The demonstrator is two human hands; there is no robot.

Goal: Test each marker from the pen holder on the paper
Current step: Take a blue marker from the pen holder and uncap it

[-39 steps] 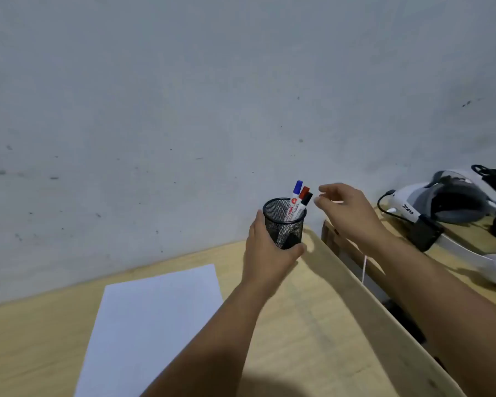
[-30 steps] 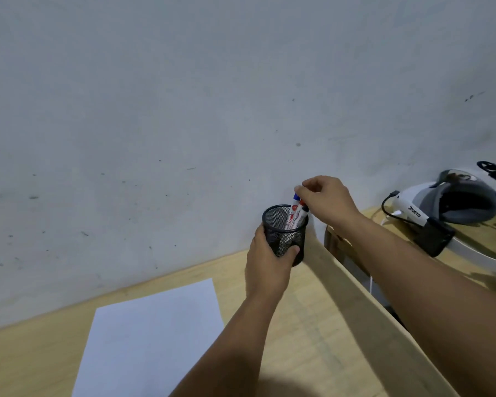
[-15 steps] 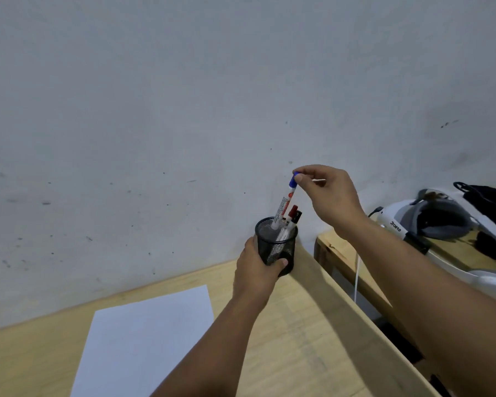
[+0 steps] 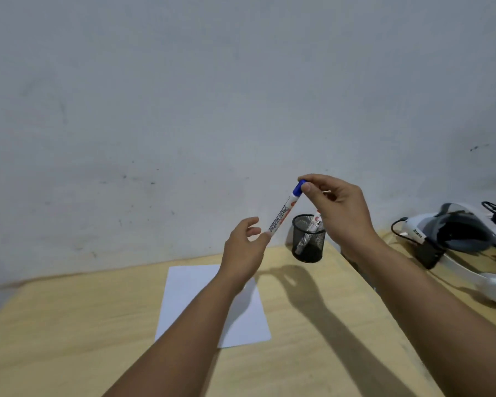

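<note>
Your right hand (image 4: 338,207) has a pinch grip on the blue cap of a white marker (image 4: 284,212), thumb and forefinger closed on the cap end. The marker hangs tilted in the air, cap up and to the right, its lower end down-left, just left of the pen holder (image 4: 308,243).

Your left hand (image 4: 245,247) is up beside that lower end, fingers loosely spread and relaxed. One fingertip looks to be touching the marker's bottom end, but nothing is wrapped round it.

The black mesh pen holder stands upright on the worktop (image 4: 69,325) near the wall, with at least one more marker (image 4: 312,229) leaning inside.

The paper (image 4: 201,293) lies flat on the worktop, below your left hand and partly hidden by your forearm.

Off to the right there's a white headset (image 4: 455,233) with a cable.
</note>
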